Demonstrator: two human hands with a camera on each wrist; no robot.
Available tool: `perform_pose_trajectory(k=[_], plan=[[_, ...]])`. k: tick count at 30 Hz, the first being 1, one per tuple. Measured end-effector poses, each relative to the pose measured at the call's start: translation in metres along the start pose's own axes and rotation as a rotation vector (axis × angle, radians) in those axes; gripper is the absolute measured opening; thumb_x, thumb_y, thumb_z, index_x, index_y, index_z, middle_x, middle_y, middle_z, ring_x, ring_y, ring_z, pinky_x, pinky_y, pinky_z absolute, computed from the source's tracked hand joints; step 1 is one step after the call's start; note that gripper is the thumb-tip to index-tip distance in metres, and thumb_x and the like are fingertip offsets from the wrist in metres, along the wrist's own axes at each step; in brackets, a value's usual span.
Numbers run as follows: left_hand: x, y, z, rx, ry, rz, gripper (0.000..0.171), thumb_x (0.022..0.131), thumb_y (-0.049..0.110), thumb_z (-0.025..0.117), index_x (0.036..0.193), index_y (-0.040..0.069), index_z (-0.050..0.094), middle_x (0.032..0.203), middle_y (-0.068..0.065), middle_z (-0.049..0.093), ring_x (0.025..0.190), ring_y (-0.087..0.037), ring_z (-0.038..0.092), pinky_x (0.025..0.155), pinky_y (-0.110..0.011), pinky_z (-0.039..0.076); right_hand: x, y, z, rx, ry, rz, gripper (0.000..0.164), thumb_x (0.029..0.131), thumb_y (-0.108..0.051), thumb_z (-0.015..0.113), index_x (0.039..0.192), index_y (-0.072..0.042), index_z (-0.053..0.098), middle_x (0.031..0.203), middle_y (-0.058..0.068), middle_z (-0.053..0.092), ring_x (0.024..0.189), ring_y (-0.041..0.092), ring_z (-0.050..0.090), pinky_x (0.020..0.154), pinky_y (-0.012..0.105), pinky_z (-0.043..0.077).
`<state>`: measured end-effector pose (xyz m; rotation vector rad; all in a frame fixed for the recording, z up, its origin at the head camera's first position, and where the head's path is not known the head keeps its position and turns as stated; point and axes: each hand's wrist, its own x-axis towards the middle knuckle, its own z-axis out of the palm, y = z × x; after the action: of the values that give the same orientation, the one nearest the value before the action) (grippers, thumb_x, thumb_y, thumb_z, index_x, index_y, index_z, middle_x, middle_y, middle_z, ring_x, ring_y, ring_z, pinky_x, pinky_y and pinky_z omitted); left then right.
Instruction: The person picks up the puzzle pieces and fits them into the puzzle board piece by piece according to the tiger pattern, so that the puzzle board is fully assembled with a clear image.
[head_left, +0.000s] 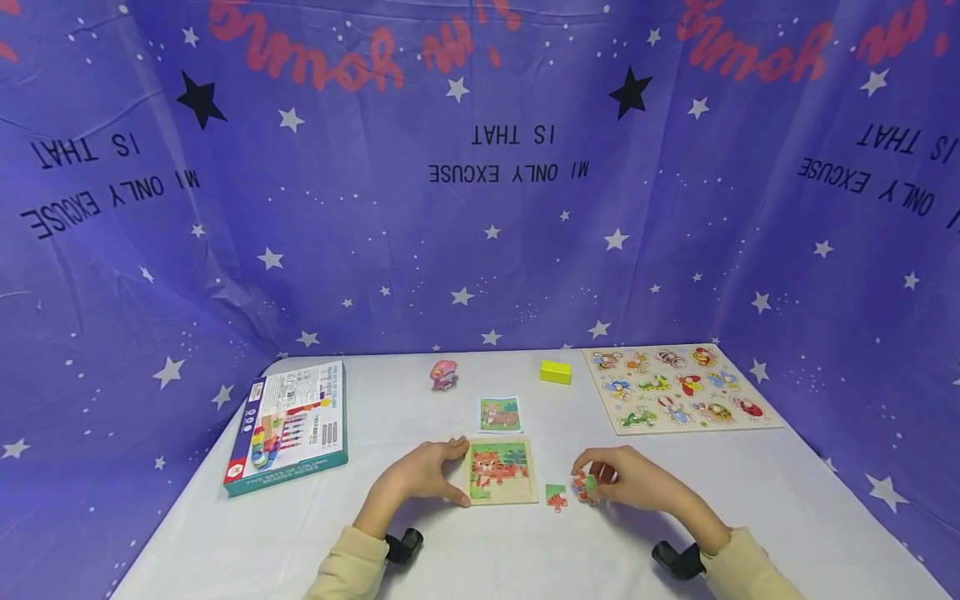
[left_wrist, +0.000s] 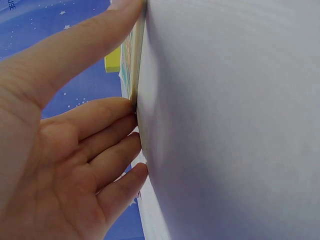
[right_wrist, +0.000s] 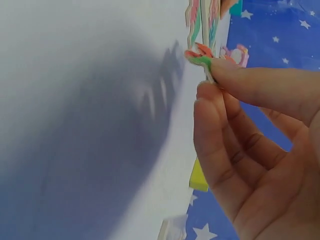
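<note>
A square wooden puzzle board (head_left: 501,503) lies on the table with a partly filled orange tiger picture. My left hand (head_left: 422,472) holds it at the left side, thumb at the near corner and fingers at the far corner. In the left wrist view, the fingertips (left_wrist: 131,106) touch the board's edge. To the right, my right hand (head_left: 628,478) pinches a red-and-green puzzle piece (right_wrist: 201,60) between thumb and fingers, just above the table. Whether a second piece is in that pinch, I cannot tell. Between board and right hand lies a loose puzzle piece (head_left: 556,497).
Behind the board lies a small bear picture (head_left: 499,414). Farther back stand a pink toy (head_left: 444,374) and a yellow block (head_left: 556,372). A boxed toy set (head_left: 288,425) is at the left, and an insect peg puzzle (head_left: 678,387) at the right.
</note>
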<state>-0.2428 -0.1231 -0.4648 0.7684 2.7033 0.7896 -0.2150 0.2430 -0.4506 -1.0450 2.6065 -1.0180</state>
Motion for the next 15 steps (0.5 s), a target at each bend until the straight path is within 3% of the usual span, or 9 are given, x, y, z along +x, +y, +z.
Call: perform_pose_trajectory(k=[8, 15], plan=[[-0.001, 0.0, 0.0, -0.003, -0.003, 0.001, 0.092, 0.065, 0.036, 0.088, 0.138, -0.002, 0.049, 0.148, -0.014, 0.042, 0.136, -0.035, 0.037, 0.112, -0.048, 0.03, 0.01, -0.005, 0.013, 0.017, 0.005, -0.009, 0.032, 0.082, -0.001, 0.073, 0.109, -0.015, 0.063, 0.088, -0.003, 0.064, 0.075, 0.006, 0.059, 0.064, 0.024, 0.054], [0.0, 0.0, -0.001, -0.001, -0.002, 0.006, 0.092, 0.065, 0.037, 0.088, 0.138, -0.002, 0.049, 0.148, -0.014, 0.042, 0.136, -0.034, 0.037, 0.112, -0.048, 0.03, 0.021, -0.011, 0.022, 0.02, 0.062, -0.027, 0.029, 0.081, 0.001, 0.072, 0.102, -0.017, 0.06, 0.086, -0.007, 0.065, 0.076, 0.005, 0.059, 0.066, 0.025, 0.054]])
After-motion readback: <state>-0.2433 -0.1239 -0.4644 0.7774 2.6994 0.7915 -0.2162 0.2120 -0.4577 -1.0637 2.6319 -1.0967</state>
